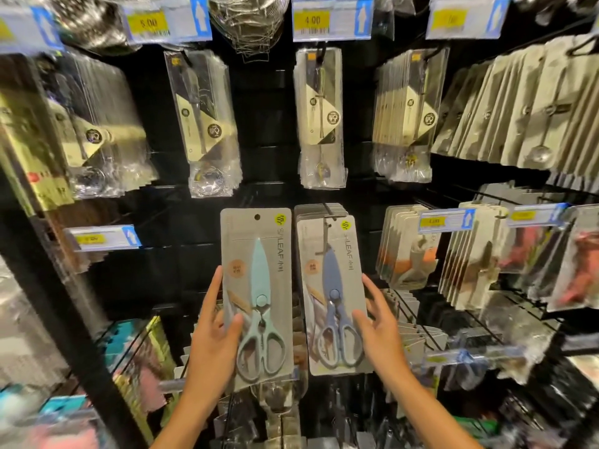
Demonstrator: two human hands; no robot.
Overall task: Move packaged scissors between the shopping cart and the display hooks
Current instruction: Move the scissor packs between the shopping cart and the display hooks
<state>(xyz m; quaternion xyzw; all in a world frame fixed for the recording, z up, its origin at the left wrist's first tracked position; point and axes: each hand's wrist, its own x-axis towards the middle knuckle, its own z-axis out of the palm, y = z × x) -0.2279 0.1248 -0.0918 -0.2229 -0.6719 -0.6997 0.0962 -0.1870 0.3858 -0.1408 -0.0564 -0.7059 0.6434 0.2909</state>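
A grey card pack with mint-green scissors [257, 286] is held upright in front of the black display wall by my left hand [214, 332], thumb on its front and fingers along its left edge. Its hang hole at the top is free of any hook. To its right a pack with blue scissors [334, 286] hangs on a display hook [327, 212], in front of a stack of like packs. My right hand [377, 322] holds that pack's right edge, thumb on the front. The shopping cart is out of view.
Packaged spoons and ladles [321, 118] hang on hooks above, with price tags [330, 17] over them. More card packs [470, 254] hang to the right, and rows of packs on hooks [415, 322] stick out below. A black shelf upright [64, 286] runs down the left.
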